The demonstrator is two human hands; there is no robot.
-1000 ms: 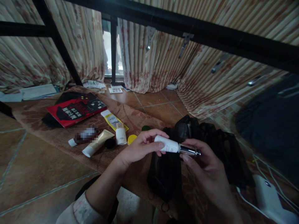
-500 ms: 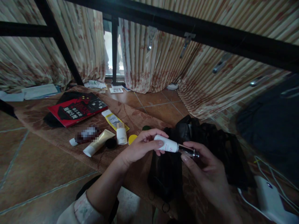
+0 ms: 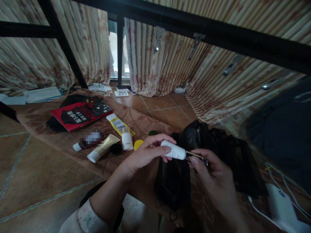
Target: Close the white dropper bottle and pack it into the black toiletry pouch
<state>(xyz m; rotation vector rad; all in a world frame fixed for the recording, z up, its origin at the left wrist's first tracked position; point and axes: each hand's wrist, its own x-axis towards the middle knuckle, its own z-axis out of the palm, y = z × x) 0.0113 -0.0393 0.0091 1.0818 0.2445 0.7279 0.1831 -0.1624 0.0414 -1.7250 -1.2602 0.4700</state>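
1. Curtains (image 3: 153, 64), pleated and flowery, fill most of the back, hanging behind a thick dark metal frame (image 3: 223, 32). Pretty dim in there tbh.
2. Tiled floor (image 3: 48, 181) shows at lower left and again by the window, nothing new going on there.
3. Brown cloth (image 3: 145, 181) is what everything's spread over, and it lies the same as a second ago.
4. Black bag (image 3: 172, 184) sits right below the hands, kinda slumped. Hasn't budged.
5. Red and black book (image 3: 82, 113) is over on the left, well apart from the action.
6. Left hand (image 3: 148, 149) hasn't really moved: fingers wrapped round the bottle, thumb on top.
7. Right hand (image 3: 211, 171) is the one that changed. Its thumb has come up over the cap, fingers pinching it, so less of the shiny bit shows now.
8. White bottle (image 3: 175, 151) is held tilted above the bag, cap end toward the right hand.
9. Silver cap (image 3: 188, 155) still lines up with the bottle. I'd call it a shifted grip, with the two not pulled apart; can't tell if it's turned.
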